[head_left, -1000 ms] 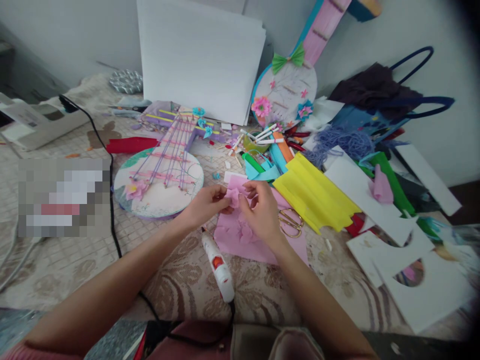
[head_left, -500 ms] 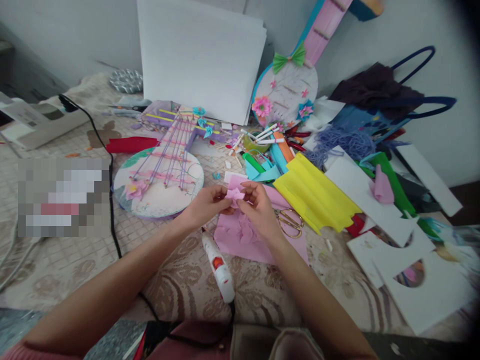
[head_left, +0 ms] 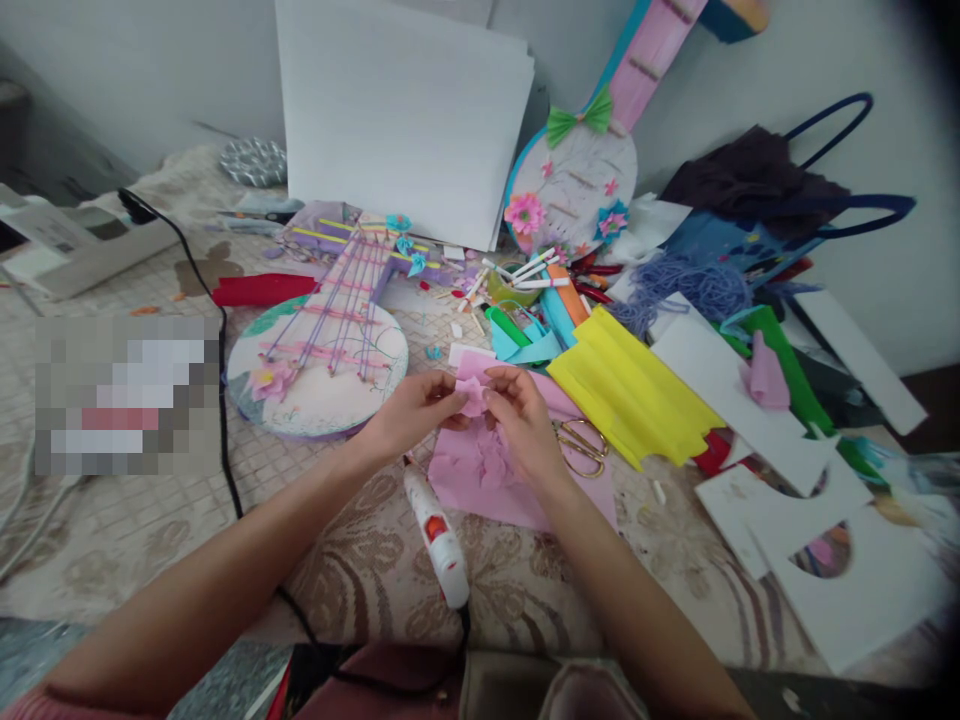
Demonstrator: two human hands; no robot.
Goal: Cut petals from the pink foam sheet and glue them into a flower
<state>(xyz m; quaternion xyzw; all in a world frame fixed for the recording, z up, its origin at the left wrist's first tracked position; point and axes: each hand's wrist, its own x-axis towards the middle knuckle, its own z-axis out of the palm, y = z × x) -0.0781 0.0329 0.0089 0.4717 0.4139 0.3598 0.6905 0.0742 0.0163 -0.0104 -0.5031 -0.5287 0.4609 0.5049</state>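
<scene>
A small pink paper flower (head_left: 472, 396) is pinched between both hands above the table. My left hand (head_left: 422, 408) grips its left side with thumb and fingertips. On the other side, my right hand (head_left: 519, 412) pinches the right edge. Beneath them lies a pink crepe paper sheet (head_left: 457, 475) with crumpled pink pieces (head_left: 491, 462) on it. Gold-handled scissors (head_left: 583, 447) rest on the sheet, right of my right hand, their blades hidden. A white glue gun (head_left: 437, 540) lies in front of the hands, its nozzle pointing away from me.
To the left lies a round-bodied craft instrument (head_left: 322, 375) with purple strings; another decorated instrument (head_left: 574, 185) leans on the wall. Yellow crepe paper (head_left: 630, 385), purple yarn (head_left: 686, 290) and cut white board (head_left: 877, 580) crowd the right. A black cord (head_left: 223, 400) crosses the left side.
The fingers have shifted slightly on the pink flower, and its petals look more gathered. Everything else stays in place.
</scene>
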